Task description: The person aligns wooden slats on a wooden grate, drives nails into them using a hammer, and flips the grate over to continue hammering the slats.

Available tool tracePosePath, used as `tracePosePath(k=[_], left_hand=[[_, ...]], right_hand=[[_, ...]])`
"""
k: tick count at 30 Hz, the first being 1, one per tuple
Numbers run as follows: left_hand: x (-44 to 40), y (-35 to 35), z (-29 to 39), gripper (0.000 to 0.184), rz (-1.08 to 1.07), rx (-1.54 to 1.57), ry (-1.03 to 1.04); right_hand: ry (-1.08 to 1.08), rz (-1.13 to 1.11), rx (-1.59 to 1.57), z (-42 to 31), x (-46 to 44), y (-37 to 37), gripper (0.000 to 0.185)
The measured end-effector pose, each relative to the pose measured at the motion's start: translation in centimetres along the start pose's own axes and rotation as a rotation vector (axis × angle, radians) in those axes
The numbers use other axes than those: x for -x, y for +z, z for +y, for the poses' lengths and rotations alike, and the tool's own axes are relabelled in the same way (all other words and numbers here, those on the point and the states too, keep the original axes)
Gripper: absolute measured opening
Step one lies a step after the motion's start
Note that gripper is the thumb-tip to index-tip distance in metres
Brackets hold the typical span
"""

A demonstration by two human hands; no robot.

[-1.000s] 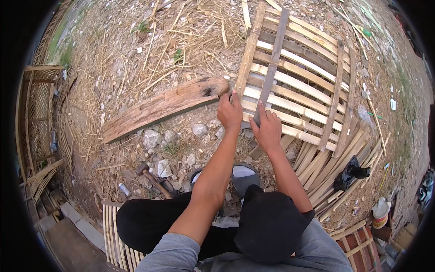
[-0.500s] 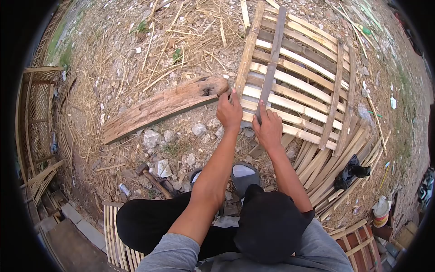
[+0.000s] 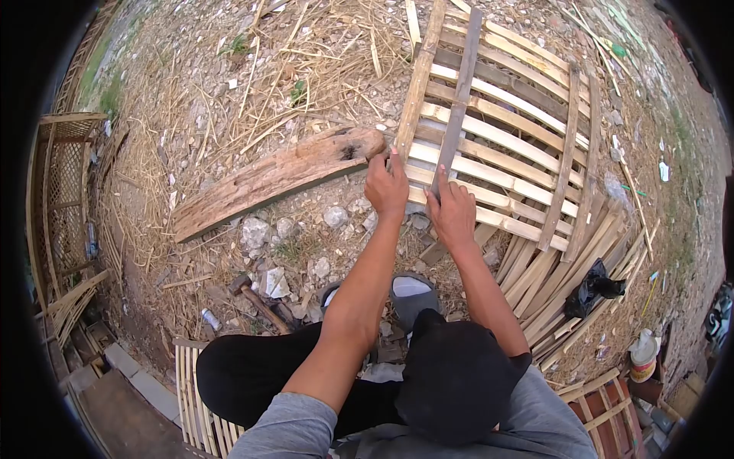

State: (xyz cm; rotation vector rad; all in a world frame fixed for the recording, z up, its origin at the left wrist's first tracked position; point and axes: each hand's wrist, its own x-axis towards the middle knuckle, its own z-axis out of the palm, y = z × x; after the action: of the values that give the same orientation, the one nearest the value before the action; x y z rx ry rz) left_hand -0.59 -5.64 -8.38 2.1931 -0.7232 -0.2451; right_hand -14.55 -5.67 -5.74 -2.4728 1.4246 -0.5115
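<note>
Had the left hand [image 3: 388, 186] narrow, with fingers curled and the index finger straightened, at the near end of a long brown wooden lath [image 3: 421, 73] on the left edge of a slatted panel [image 3: 489, 174] of pale and brown strips. Could not tell gripping from mere touching there. Rested the right hand [image 3: 453, 213] beside it, at the panel's near left part, with the index finger stretched along a thin grey-brown wooden lath [image 3: 463, 84] crossing the strips; could not tell its grip, with the palm hidden. Saw the panel reaching far and right from both hands, above straw-littered ground. Noted a thick, weathered reddish-brown timber [image 3: 283, 170] to the left, with its right end close to the left hand. Saw also, nearer and left, a wooden-handled hammer [image 3: 265, 308]; nearer and right, loose pale wooden strips [image 3: 547, 275] under a crumpled black plastic bag [image 3: 587, 294].
</note>
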Motion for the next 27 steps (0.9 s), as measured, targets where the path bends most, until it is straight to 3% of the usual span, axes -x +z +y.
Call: tracePosePath(k=[11,17,27], left_hand=[[0.0,0.0,0.0,0.042,-0.011,-0.005,-0.011],[0.0,-0.1,0.1,0.041,-0.007,-0.006,-0.008],[0.1,0.1,-0.1,0.041,0.002,-0.01,-0.014]], right_hand=[[-0.009,-0.186,-0.124,0.4,-0.5,-1.7,0.071],[0.005,-0.145,-0.131,0.8,-0.5,-0.8,0.065],[-0.116,0.083,0.154,1.2,0.0,1.7,0.053]])
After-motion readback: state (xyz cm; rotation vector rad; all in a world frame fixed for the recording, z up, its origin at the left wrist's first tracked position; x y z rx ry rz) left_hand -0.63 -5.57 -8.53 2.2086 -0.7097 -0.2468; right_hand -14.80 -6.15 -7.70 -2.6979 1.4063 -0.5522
